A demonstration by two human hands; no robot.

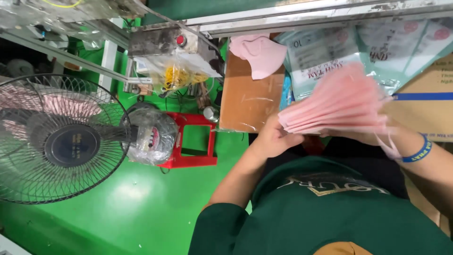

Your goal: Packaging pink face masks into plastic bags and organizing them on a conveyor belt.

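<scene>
A fanned stack of pink face masks (pixel 337 101) is held above the brown worktop (pixel 245 97), just to its right and close to the body. The left hand (pixel 273 137) is closed on the stack's near left corner, thumb on top; the right hand (pixel 373 137) is largely hidden beneath the stack, so its grip cannot be told for certain, though the masks appear to be borne on it, and thin ear loops hang down beside the blue wristband (pixel 420 152). The stack is blurred and its leaves are splayed rather than squared, so it is judged that a few masks could slide out and drop toward the green floor (pixel 141 198) if the pinch at the corner loosens; the dangling loops could also snag on the wristband. A single pink mask (pixel 259 54) lies at the far edge of the worktop, and printed clear packets (pixel 325 56) are spread to the right of it, behind the stack, on a cardboard box (pixel 424 108). To the left of the worktop stand a red stool (pixel 191 141) and, further left, a caged fan (pixel 61 137) facing up; its airflow, if running, is judged likely to disturb loose masks. A metal frame (pixel 306 16) runs beyond the worktop, limiting room ahead.
</scene>
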